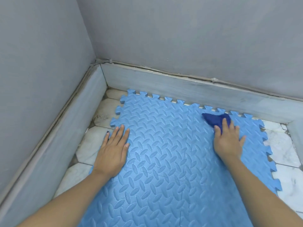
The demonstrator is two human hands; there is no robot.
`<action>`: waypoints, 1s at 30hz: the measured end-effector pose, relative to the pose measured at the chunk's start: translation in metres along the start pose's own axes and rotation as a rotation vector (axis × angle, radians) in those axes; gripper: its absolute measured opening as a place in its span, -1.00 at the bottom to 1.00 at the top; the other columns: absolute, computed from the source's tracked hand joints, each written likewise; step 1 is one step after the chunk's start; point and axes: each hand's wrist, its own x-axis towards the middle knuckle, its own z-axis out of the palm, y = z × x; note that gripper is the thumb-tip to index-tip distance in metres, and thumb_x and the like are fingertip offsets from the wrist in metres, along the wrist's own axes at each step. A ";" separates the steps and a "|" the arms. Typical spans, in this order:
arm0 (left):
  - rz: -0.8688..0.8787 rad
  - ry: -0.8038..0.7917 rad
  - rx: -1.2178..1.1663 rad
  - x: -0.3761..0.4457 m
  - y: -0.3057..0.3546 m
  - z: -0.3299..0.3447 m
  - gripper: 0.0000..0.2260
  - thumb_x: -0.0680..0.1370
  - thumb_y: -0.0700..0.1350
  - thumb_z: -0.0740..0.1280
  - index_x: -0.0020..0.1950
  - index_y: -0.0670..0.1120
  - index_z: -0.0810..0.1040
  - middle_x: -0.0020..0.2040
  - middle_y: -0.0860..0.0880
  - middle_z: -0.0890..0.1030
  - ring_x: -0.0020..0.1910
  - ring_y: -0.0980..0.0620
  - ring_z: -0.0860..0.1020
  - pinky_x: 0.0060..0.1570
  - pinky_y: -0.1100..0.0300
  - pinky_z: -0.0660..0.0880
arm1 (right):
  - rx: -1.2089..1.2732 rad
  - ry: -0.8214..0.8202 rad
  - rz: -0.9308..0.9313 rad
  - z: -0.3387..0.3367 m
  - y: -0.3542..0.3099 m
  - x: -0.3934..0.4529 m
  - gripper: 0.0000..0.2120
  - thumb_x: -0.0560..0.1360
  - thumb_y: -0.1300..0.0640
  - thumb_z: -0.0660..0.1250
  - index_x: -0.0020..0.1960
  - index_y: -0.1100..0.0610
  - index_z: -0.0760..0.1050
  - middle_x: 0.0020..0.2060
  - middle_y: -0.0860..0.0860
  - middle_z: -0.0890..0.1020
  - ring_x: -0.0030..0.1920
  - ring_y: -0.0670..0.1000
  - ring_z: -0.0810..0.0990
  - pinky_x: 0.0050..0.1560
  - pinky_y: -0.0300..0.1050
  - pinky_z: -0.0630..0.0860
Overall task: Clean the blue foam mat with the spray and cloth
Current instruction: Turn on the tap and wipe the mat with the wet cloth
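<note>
The blue foam mat (164, 153), made of interlocking tiles with a leaf-like embossed pattern, lies on the floor in a room corner. My right hand (227, 140) presses a dark blue cloth (214, 119) flat onto the mat near its far right edge; the fingers cover the cloth's near part. My left hand (113, 149) rests palm down with fingers spread on the mat's left edge, its outer fingers over the floor tile. No spray bottle is in view.
Grey walls with a pale skirting board (180, 89) run along the back and the left, close to the mat's far edge. White marble floor tiles (285, 145) show to the right and left of the mat.
</note>
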 end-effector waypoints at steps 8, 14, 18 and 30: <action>-0.009 -0.029 0.011 0.000 0.004 -0.003 -0.50 0.63 0.02 -0.08 0.55 -0.10 0.10 0.56 0.01 0.07 0.55 0.11 -0.01 0.50 0.06 -0.08 | 0.059 0.006 -0.243 0.036 -0.127 -0.012 -0.49 0.68 -0.01 -0.04 0.58 0.16 0.07 0.55 0.23 0.15 0.55 0.22 0.10 0.52 0.15 -0.02; 0.003 0.001 -0.029 0.002 0.004 -0.004 -0.50 0.61 -0.03 -0.09 0.54 -0.14 0.16 0.55 -0.01 0.14 0.53 0.11 0.08 0.50 0.09 -0.05 | -0.093 -0.149 -0.753 0.056 -0.201 -0.044 -0.51 0.68 -0.06 -0.08 0.59 -0.12 -0.08 0.59 0.02 0.09 0.58 0.10 0.01 0.51 0.25 -0.13; 0.001 0.013 -0.039 0.002 0.003 -0.002 -0.50 0.61 -0.04 -0.08 0.53 -0.14 0.17 0.54 0.00 0.16 0.52 0.13 0.08 0.50 0.12 -0.06 | -0.015 -0.051 -0.455 0.029 -0.104 0.013 -0.57 0.68 -0.04 -0.02 0.54 -0.04 0.19 0.55 0.01 0.21 0.57 0.10 0.09 0.52 0.23 -0.04; -0.015 0.031 -0.050 0.001 0.002 -0.001 -0.51 0.60 -0.05 -0.07 0.53 -0.13 0.18 0.55 -0.02 0.16 0.53 0.09 0.10 0.51 0.09 -0.05 | 0.117 0.156 0.093 0.004 0.004 0.007 -0.52 0.65 0.11 0.04 0.49 0.33 0.23 0.52 0.29 0.20 0.48 0.33 0.18 0.46 0.23 0.10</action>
